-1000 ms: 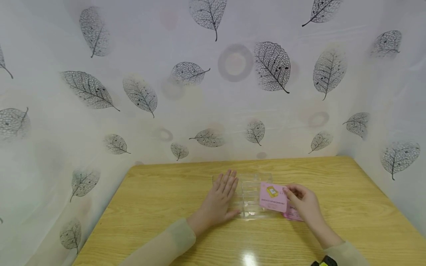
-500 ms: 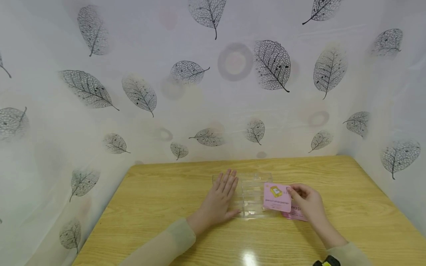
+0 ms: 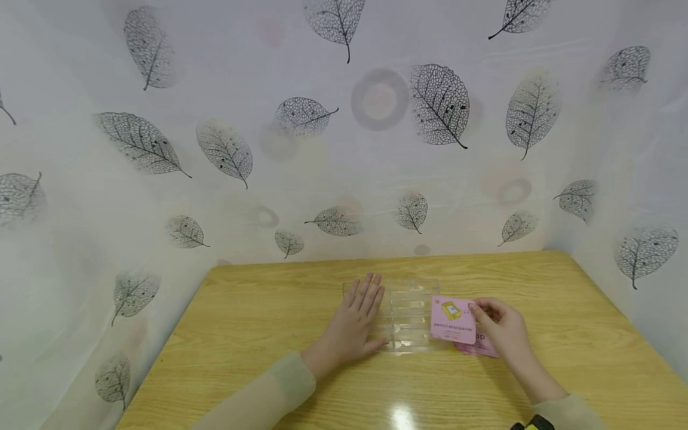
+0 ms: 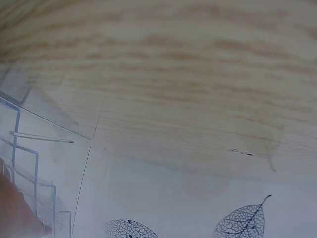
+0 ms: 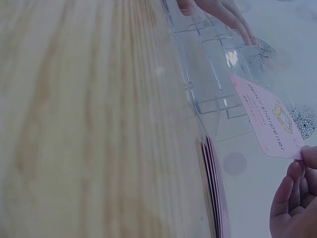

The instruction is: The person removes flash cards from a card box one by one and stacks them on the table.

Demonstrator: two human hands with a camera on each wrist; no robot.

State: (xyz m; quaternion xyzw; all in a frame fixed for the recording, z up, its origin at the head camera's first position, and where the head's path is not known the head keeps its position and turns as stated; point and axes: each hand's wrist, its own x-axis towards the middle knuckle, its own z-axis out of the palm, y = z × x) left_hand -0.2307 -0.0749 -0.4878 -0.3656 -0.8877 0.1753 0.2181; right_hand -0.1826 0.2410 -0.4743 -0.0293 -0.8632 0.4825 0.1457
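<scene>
In the head view my right hand (image 3: 502,331) pinches the upper right corner of a pink flash card (image 3: 454,321) printed "pencil sharpener". The right wrist view shows the same card (image 5: 265,116) tilted, held above the table between thumb and finger. Beneath that hand lies a stack of pink cards (image 3: 486,346), its top word partly covered. My left hand (image 3: 352,328) rests flat, fingers straight, on the left part of a clear plastic organizer (image 3: 411,346) with several compartments. In the left wrist view only a blurred edge of that hand (image 4: 17,213) shows against the clear walls.
The wooden table (image 3: 258,334) reaches to a pale curtain (image 3: 344,161) with leaf prints at the back and both sides. A black and yellow device (image 3: 533,424) sits at the right wrist. A light glare falls near the table's front.
My right hand has drifted a little to the right with the pencil sharpener card, away from the organizer and over the card stack. The left hand has stayed in place.
</scene>
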